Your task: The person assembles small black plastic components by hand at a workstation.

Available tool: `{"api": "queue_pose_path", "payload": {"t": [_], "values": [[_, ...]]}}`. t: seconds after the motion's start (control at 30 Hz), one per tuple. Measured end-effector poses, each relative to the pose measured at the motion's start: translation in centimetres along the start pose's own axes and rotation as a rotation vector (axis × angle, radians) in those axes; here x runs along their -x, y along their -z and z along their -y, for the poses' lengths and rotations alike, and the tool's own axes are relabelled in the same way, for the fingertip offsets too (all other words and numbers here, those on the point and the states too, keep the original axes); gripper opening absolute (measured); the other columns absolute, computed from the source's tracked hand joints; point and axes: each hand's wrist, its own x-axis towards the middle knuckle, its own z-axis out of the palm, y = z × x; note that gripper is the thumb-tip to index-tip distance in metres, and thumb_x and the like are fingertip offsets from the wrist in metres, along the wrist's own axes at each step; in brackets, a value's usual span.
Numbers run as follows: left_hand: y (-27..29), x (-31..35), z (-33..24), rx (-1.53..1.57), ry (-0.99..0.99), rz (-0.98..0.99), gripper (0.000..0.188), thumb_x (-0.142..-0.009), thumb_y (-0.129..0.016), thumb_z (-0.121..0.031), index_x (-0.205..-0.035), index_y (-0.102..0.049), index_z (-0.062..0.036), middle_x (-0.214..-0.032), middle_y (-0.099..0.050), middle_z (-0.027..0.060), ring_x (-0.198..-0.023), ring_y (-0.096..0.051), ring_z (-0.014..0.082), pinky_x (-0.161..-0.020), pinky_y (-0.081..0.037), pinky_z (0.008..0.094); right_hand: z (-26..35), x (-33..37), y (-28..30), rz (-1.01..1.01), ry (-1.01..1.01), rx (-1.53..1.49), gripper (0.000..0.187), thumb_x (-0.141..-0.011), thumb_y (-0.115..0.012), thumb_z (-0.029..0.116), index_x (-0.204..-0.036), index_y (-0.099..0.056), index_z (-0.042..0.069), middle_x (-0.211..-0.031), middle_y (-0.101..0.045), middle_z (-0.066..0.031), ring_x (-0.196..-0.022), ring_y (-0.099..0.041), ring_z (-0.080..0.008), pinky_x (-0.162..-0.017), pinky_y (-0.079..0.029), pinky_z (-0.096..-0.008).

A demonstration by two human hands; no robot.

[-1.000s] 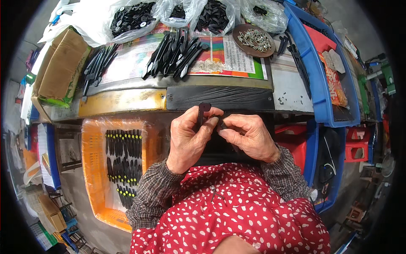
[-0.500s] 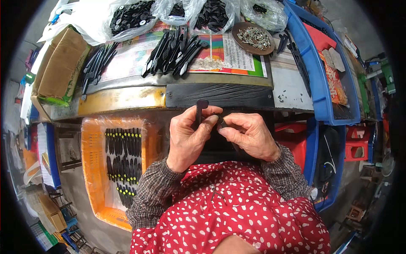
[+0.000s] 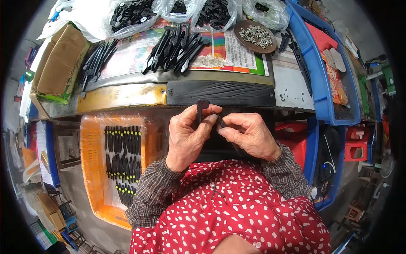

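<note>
My left hand [image 3: 189, 134] is closed round a long black plastic part [image 3: 202, 106] with a broad flat end that sticks up past the fingers. Close beside it, my right hand [image 3: 250, 133] pinches another slim black plastic piece [image 3: 220, 121], whose lower end points down toward my lap. The two pieces meet, or nearly meet, between my fingertips; the fingers hide whether they are joined. Both hands are held over my lap, just this side of the bench edge. Beyond them on the bench lies a pile of similar long black parts [image 3: 172, 48].
An orange crate [image 3: 94, 169] at lower left holds rows of black pieces with yellow dots. A brown dish [image 3: 255, 37] of small metal pins, bags of black parts [image 3: 132, 16], a cardboard box [image 3: 59, 63] and a blue bin [image 3: 315, 63] stand on the bench. A red stool [image 3: 292, 142] is at right.
The hands stay in almost the same place. The right-hand piece has turned slightly and shows more between the fingertips. The view has shifted a little.
</note>
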Motion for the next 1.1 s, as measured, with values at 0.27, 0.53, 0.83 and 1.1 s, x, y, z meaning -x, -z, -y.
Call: {"api": "queue_pose_path", "payload": {"t": [0.27, 0.53, 0.83, 1.1], "values": [[-0.2, 0.3, 0.4, 0.113, 0.039, -0.022, 0.014, -0.091, -0.059, -0.005, -0.101, -0.065, 0.0007, -0.067, -0.054, -0.0061, -0.054, -0.041, -0.001, -0.046, -0.031, 0.016, -0.4, -0.2, -0.2, 0.021, 0.011, -0.038, 0.013, -0.086, -0.064, 0.007, -0.085, -0.06, -0.005, -0.067, -0.051, -0.0009, -0.063, -0.044, -0.0037, -0.053, -0.04, -0.0237], [0.1, 0.2, 0.4, 0.056, 0.036, -0.015, 0.015, -0.091, -0.057, -0.006, -0.102, -0.064, 0.0019, -0.061, -0.049, -0.0074, -0.051, -0.039, -0.001, -0.046, -0.029, 0.0165, 0.0, -0.1, -0.1, 0.056, -0.042, -0.082, 0.014, -0.088, -0.062, 0.008, -0.081, -0.058, -0.003, -0.066, -0.051, 0.0019, -0.063, -0.044, -0.0025, -0.052, -0.039, -0.0224], [-0.2, 0.7, 0.4, 0.06, 0.07, -0.037, 0.018, -0.092, -0.057, -0.009, -0.106, -0.065, 0.0009, -0.06, -0.047, -0.0091, -0.051, -0.037, -0.0018, -0.045, -0.028, 0.0162, -0.9, 0.0, -0.3, 0.091, -0.093, -0.191, 0.015, -0.09, -0.061, 0.011, -0.082, -0.059, -0.001, -0.065, -0.054, 0.0033, -0.051, -0.045, -0.001, -0.043, -0.036, -0.019], [0.1, 1.1, 0.5, 0.07, 0.072, -0.066, 0.023, -0.094, -0.057, -0.011, -0.113, -0.061, 0.0007, -0.071, -0.053, -0.0058, -0.053, -0.039, -0.0012, -0.046, -0.03, 0.0158, -1.2, 0.1, -0.4, 0.094, -0.122, -0.23, 0.014, -0.09, -0.062, 0.012, -0.092, -0.061, -0.002, -0.067, -0.058, 0.001, -0.049, -0.047, -0.0017, -0.042, -0.037, -0.0183]]}}
